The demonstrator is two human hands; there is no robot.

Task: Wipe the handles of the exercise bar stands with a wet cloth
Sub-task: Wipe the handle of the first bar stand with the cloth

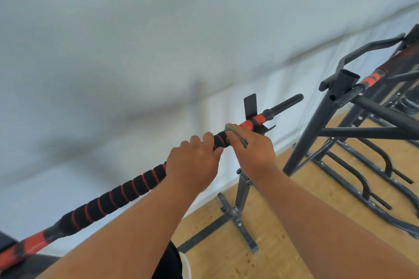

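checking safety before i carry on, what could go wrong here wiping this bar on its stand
1. The bar rests in an open cradle on a narrow stand; a hard sideways wipe could roll it out or rock the stand.
2. The cloth in the right hand works right beside the cradle's metal plate, so knuckles may knock its edge.
3. A wet cloth may drip onto the wooden floor and leave a slippery spot.
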